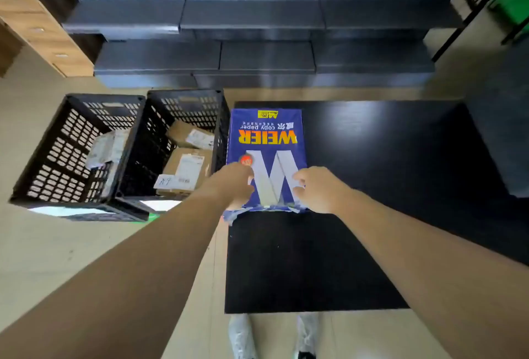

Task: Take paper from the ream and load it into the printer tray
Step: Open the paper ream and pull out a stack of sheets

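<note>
A blue ream of copy paper (266, 141) with orange lettering lies on the left part of a black table (372, 172). Its near end is torn, with ragged blue wrapper showing at the edge. My left hand (233, 182) rests on the ream's near left corner, fingers curled over it. My right hand (320, 188) is at the near right corner, fingers bent against the wrapper. Whether either hand truly grips the wrapper is hard to tell. No printer or tray is in view.
Two black plastic crates (80, 155) stand on the floor left of the table; the nearer one (183, 141) holds cardboard parcels. Dark shelving (257, 29) runs along the back. A wooden cabinet (34, 21) is at the far left.
</note>
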Motion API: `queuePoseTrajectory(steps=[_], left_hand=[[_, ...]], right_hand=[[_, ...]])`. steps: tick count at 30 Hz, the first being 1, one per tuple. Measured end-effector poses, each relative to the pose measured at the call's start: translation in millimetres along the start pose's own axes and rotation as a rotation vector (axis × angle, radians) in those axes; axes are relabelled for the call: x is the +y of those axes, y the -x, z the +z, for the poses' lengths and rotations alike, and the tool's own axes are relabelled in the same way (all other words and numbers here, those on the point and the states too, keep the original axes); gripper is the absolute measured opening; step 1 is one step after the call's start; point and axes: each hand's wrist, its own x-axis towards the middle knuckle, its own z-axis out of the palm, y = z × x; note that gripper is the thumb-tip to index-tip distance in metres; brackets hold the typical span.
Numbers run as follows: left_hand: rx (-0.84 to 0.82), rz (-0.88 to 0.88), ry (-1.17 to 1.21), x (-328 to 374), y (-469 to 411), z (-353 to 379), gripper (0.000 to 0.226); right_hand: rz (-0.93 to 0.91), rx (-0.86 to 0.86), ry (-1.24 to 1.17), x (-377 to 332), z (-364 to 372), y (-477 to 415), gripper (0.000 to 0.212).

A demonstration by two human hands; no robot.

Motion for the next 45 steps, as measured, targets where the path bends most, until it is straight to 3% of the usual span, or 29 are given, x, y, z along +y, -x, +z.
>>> queuePoseTrajectory(steps=[7,16,24,32,37,45], left_hand=[[0.078,-0.037,0.123,-23,-28,71,0.041],[0.254,-0.038,0.044,-27,-35,92,0.04],[0.273,-0.05,0.087,-26,-35,96,0.04],[0.316,-0.069,0.159,-24,-30,102,0.04],[0.344,-0.087,0.188,-23,-30,106,0.038],[0.327,-0.09,0.18,-21,-32,104,0.04]], right_hand=[[0.114,0.13,-0.116,12,71,-41,0.027],[0.207,0.388,-0.139,-8,108,-52,0.025],[0.503,0.527,-0.215,-21,116,-56,0.019],[0.637,0.49,-0.219,-31,124,-59,0.021],[0.611,0.421,-0.209,-29,124,-66,0.021],[0.193,0.322,-0.089,-19,118,-53,0.02]])
